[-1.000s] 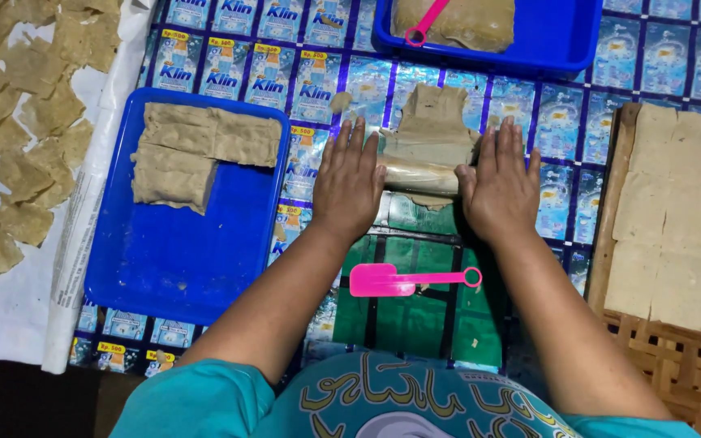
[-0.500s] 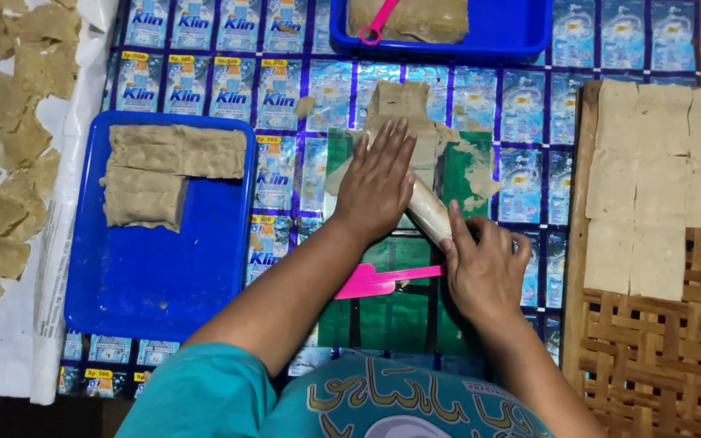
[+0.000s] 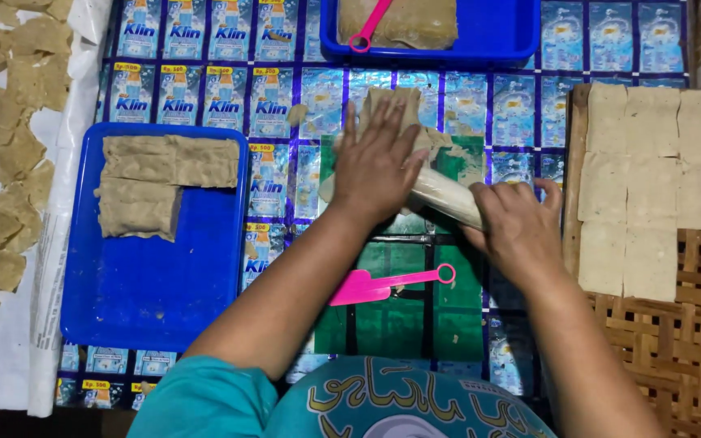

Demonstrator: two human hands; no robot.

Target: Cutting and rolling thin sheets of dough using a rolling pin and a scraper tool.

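Note:
My left hand (image 3: 376,166) lies flat, fingers spread, on a pale rolling pin (image 3: 448,197) and on the strip of tan dough (image 3: 393,109) beneath it. My right hand (image 3: 517,229) curls around the pin's right end, lower and nearer to me, so the pin sits slanted. The dough rests on a green plastic sheet (image 3: 403,268). A pink plastic knife (image 3: 387,285) lies on that sheet just below my hands.
A blue tray (image 3: 156,276) at the left holds folded dough sheets (image 3: 156,182). Another blue tray (image 3: 496,36) at the top holds dough and a pink tool (image 3: 369,26). Flat dough squares (image 3: 651,178) lie on a woven mat (image 3: 683,357) at the right. Torn dough pieces (image 3: 2,162) cover white paper at far left.
Both hands were level on the pin a second ago. The right hand has drawn back toward me and the left pushed forward, turning the pin to a slant.

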